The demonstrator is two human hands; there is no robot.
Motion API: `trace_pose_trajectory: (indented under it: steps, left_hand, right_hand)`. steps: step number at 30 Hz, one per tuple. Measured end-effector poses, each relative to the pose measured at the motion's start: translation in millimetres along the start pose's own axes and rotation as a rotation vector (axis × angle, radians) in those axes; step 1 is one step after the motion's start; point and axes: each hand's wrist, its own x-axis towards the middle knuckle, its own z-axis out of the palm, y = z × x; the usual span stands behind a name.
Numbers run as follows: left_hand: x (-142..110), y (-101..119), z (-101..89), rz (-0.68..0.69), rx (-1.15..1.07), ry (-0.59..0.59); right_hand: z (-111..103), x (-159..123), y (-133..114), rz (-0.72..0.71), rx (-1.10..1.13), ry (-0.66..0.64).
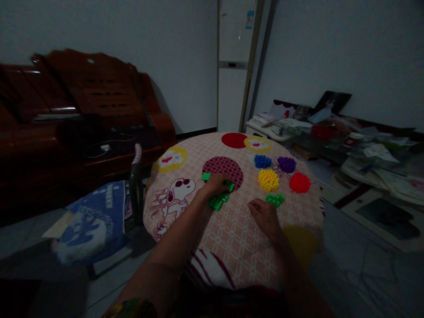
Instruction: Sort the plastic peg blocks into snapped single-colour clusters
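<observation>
My left hand (216, 183) is low over the left-centre of the round table, its fingers curled down at a green plastic piece (229, 185) by the fingertips. More green pieces (217, 202) lie just below it, and another shows at its far left side. Farther right, my right hand (265, 215) is closed, the fingers pressed together; whatever they hold is hidden. Just beyond that hand sits a small cluster of knobbly green pieces (275, 200). Behind it are similar groups in yellow (268, 180), red (300, 182), blue (263, 161) and purple (286, 164).
A patterned cloth (238, 238) covers the table. To the left stand a chair with a blue cover (96, 221) and a wooden sofa (92, 88). At the right is a cluttered low cabinet (351, 154), with a tall white appliance (233, 88) in the corner.
</observation>
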Motion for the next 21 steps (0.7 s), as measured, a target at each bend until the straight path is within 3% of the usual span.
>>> trace_pose_trajectory:
  steps: [3, 5, 8, 10, 13, 16, 21]
  left_hand:
    - [-3, 5, -0.4, 0.135, -0.249, -0.055]
    - [-2, 3, 0.4, 0.118, -0.326, 0.104]
    - [0, -8, 3.1, -0.065, -0.236, 0.476]
    - [-1, -22, 5.9, -0.206, -0.122, 0.587]
    - [-4, -41, 10.4, -0.341, -0.004, 0.508]
    - [-5, -51, 13.2, -0.394, 0.048, 0.405]
    - [-2, -54, 13.4, -0.391, 0.076, 0.387]
  right_hand:
    - [-3, 1, -4, 0.010, -0.010, -0.018]
    - [-5, 4, -8, 0.010, -0.026, -0.037]
    - [-3, 17, -14, -0.020, -0.085, -0.057]
    - [4, 29, -19, -0.043, -0.162, -0.058]
    - [18, 43, -28, -0.031, -0.323, -0.076]
    - [29, 51, -39, 0.011, -0.459, -0.158]
    - [22, 47, -45, 0.047, -0.448, -0.184]
